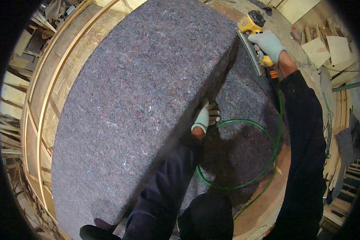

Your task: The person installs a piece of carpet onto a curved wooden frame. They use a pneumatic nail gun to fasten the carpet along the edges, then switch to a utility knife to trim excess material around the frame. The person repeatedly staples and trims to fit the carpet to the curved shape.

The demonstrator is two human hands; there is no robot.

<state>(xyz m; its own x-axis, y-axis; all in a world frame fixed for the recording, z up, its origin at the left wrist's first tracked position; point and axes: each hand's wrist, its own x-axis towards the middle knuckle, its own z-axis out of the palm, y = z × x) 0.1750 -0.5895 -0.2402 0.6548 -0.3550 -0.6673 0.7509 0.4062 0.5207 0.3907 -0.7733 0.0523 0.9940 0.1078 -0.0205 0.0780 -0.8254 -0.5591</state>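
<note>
My right hand [270, 45], in a pale work glove, is closed around the grip of a yellow and black pneumatic staple gun [250, 23]. Its long silver magazine [250, 52] angles over the felt at the upper right. A green air hose [277, 146] runs from the tool's orange fitting and loops across the felt. My left hand [204, 118], gloved too, lies at the dark crease in the speckled grey felt sheet [128, 88]. Its fingers are apart and point right, touching the felt. No tool shows in it.
Curved wooden strips [48, 94] form a frame along the left, with board panels behind. Brown board [282, 162] shows beyond the felt at the lower right. Wood offcuts [318, 52] and stacked slats lie at the right. My dark-clad knee [206, 218] is at the bottom.
</note>
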